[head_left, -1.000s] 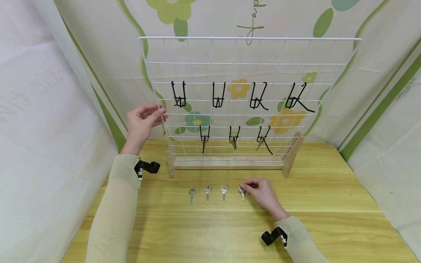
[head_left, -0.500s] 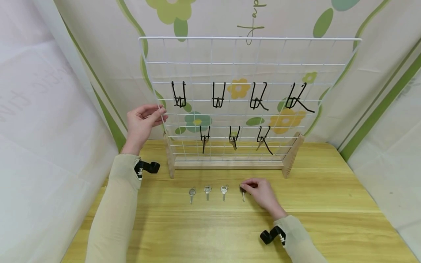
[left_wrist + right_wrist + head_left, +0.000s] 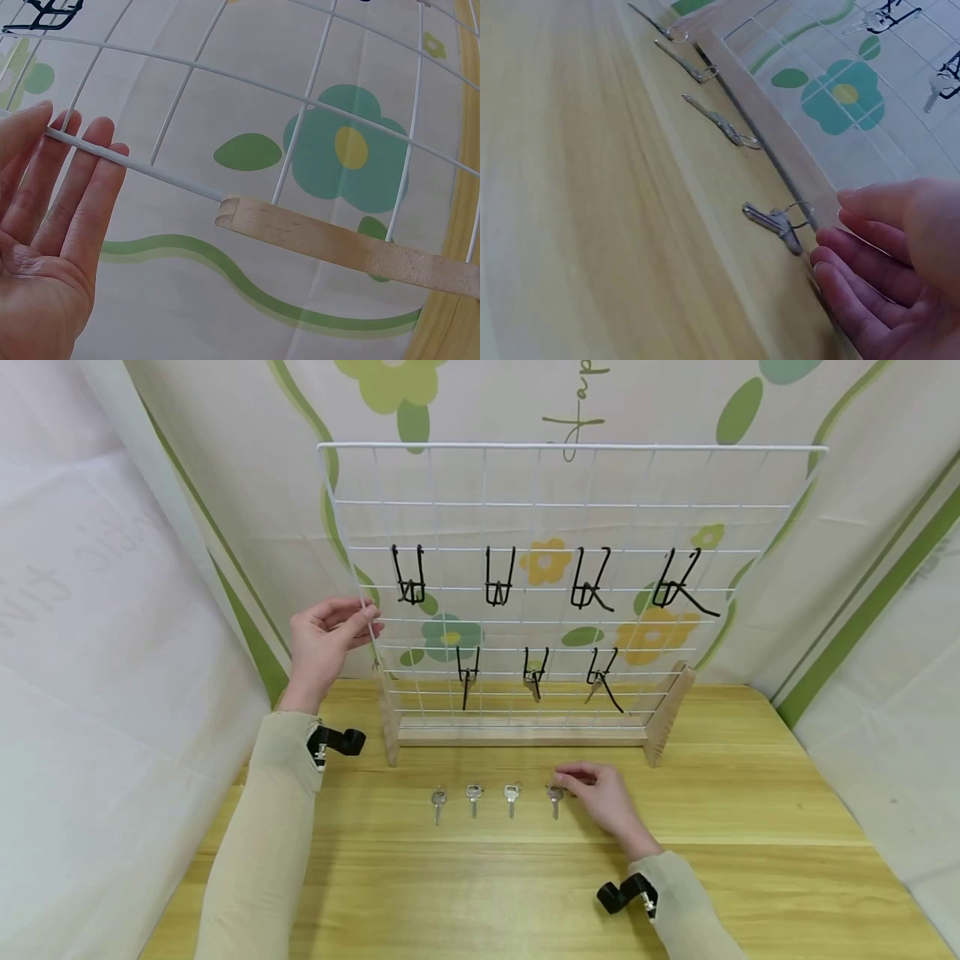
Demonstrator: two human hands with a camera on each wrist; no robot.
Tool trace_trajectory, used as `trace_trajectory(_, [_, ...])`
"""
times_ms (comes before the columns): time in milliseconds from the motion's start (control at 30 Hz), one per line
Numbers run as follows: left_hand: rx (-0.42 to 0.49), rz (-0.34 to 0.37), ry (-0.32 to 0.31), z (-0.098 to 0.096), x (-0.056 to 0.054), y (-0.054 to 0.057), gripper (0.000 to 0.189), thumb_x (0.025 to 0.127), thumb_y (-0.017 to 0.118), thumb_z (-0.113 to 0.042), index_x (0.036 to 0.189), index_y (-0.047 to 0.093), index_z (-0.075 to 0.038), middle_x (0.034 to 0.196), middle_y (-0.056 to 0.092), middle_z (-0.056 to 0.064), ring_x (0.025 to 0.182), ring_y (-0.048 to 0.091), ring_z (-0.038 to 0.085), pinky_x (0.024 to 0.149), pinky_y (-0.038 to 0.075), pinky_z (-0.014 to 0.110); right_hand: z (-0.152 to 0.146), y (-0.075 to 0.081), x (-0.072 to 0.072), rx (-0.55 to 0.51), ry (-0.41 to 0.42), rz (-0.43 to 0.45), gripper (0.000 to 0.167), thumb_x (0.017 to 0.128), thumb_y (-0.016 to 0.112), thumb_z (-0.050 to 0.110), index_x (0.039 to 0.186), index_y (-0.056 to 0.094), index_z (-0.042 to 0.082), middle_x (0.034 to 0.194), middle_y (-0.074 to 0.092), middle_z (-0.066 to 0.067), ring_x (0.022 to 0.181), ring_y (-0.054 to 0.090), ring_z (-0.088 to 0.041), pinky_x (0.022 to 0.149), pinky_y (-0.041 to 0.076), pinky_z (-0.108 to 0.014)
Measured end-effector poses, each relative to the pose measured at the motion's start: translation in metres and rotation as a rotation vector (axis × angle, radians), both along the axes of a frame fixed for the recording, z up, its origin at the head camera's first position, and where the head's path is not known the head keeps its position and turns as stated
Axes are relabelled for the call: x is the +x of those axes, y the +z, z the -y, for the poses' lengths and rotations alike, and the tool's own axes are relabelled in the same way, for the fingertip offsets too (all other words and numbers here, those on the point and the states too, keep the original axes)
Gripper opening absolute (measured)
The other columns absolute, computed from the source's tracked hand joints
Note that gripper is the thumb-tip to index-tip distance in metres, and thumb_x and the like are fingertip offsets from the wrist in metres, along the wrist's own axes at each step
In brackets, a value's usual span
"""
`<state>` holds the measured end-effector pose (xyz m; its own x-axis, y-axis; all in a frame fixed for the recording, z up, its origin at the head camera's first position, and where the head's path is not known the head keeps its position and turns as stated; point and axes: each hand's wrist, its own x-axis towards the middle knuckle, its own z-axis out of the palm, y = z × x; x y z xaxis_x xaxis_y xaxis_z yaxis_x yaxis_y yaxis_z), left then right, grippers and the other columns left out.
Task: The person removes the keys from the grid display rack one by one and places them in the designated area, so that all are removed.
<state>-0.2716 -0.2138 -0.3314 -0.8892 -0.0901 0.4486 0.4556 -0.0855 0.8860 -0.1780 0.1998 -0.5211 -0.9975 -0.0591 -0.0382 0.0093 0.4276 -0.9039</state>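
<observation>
Nearest me lies the wooden table [image 3: 480, 889]; well back from the front edge of its surface, four keys [image 3: 512, 792] form a row roughly parallel to that edge. The right hand [image 3: 603, 798] is at the rightmost key [image 3: 555, 794], its thumb and forefinger narrowly parted just beside the key's head; nothing shows between them, and whether they touch it I cannot tell. Farther back, a wooden base [image 3: 521, 742] carries the wire rack [image 3: 570, 447]. The left hand [image 3: 322, 631] pinches the rack's left edge, thumb in front, fingers behind. Work judged partway: at least two hung keys [image 3: 938, 85] show on the lower hooks [image 3: 598, 677]; on the upper hooks [image 3: 498, 602] I make out none; four keys lie off the hooks. Farthest: flower-printed cloth [image 3: 465, 410].
</observation>
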Motion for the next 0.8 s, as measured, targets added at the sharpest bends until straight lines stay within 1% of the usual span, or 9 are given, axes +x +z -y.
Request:
trace_trajectory(167, [0.007,0.006,-0.002,0.0,0.001,0.001,0.022,0.091,0.079,-0.009,0.107,0.074,0.005,0.101,0.076,0.014,0.082,0.076,0.025,0.078,0.063,0.035,-0.003,0.017,0.002,-0.063,-0.025,0.003,0.034,0.095,0.077,0.031,0.119,0.074,0.007,0.112,0.073,-0.006,0.1,0.069,-0.022,0.086,0.059,-0.032])
trace_trajectory(233, [0.012,0.01,-0.002,0.0,0.001,0.002,0.022,0.091,0.079,-0.009,0.107,0.074,0.005,0.101,0.076,0.014,0.082,0.076,0.025,0.078,0.063,0.034,-0.003,0.025,0.004,-0.088,-0.03,-0.012,0.038,0.095,0.077,0.034,0.119,0.074,0.006,0.112,0.073,-0.006,0.101,0.069,-0.022,0.087,0.059,-0.033])
trace_trajectory(367, [0.021,0.018,-0.003,0.001,0.001,0.003,0.022,0.09,0.08,-0.009,0.107,0.074,0.005,0.101,0.076,0.014,0.082,0.076,0.025,0.078,0.063,0.034,-0.001,0.042,0.007,-0.127,-0.022,-0.058,0.041,0.094,0.078,0.037,0.119,0.074,0.005,0.114,0.073,-0.007,0.102,0.069,-0.021,0.086,0.059,-0.028])
trace_trajectory(467, [0.014,0.015,0.001,0.001,0.001,0.002,0.023,0.09,0.08,-0.01,0.107,0.074,0.006,0.101,0.076,0.014,0.082,0.076,0.026,0.078,0.063,0.034,0.004,0.054,0.011,-0.145,-0.01,-0.093,0.04,0.093,0.078,0.036,0.118,0.074,0.006,0.115,0.073,-0.007,0.101,0.069,-0.018,0.085,0.058,-0.024])
trace_trajectory(633, [-0.003,0.014,0.011,0.001,0.001,0.001,0.026,0.09,0.081,-0.012,0.108,0.074,0.005,0.101,0.076,0.014,0.082,0.076,0.025,0.077,0.063,0.034,0.02,0.072,0.013,-0.197,0.042,-0.142,0.038,0.092,0.08,0.033,0.117,0.075,0.006,0.113,0.074,-0.007,0.099,0.07,-0.019,0.085,0.06,-0.028])
trace_trajectory(800, [-0.008,0.025,0.009,0.002,0.001,0.001,0.028,0.089,0.082,-0.014,0.109,0.074,0.004,0.102,0.076,0.014,0.082,0.076,0.024,0.077,0.063,0.034,0.038,0.081,0.01,-0.244,0.101,-0.164,0.034,0.092,0.08,0.028,0.116,0.075,0.005,0.112,0.074,-0.007,0.099,0.071,-0.021,0.086,0.06,-0.029])
